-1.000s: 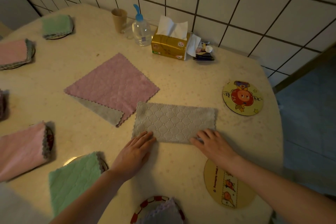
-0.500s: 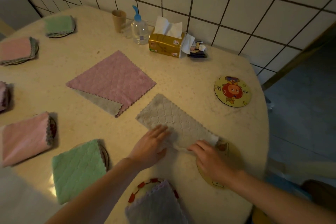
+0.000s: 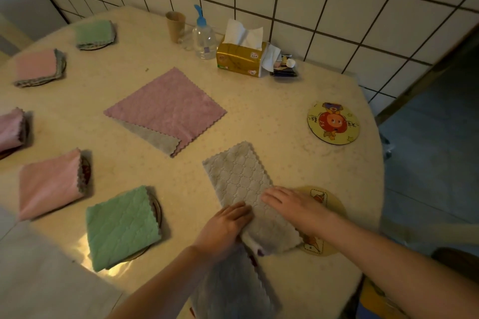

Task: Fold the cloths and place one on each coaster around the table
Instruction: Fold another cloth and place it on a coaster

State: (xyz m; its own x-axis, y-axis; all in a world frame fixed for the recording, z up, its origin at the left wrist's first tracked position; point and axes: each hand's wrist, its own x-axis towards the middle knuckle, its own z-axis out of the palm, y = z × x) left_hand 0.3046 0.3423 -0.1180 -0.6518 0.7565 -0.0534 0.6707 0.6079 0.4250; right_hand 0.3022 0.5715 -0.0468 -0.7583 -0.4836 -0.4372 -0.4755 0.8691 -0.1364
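— Cloth check: where is your grey cloth (image 3: 239, 179) now?

— Half-folded strip, swung from lying across the table a second ago to running away from you, near end dragged over the yellow coaster (image 3: 320, 217) by your right side.

— And your hands?

— Your left hand (image 3: 223, 228) curls its fingers round the near corner of the strip, gripping it. Your right hand (image 3: 290, 204) lies flat on top, fingers straight, pressing the cloth down.

— So what does that turn mean for you?

— I judge you are set up for the second fold: bring the far end toward you and the square should land on that coaster.

— What is left after that?

— The pink cloth (image 3: 168, 109) lies unfolded mid-table, and the orange coaster (image 3: 333, 123) near the far right edge is bare. The other coasters you can see already carry folded cloths
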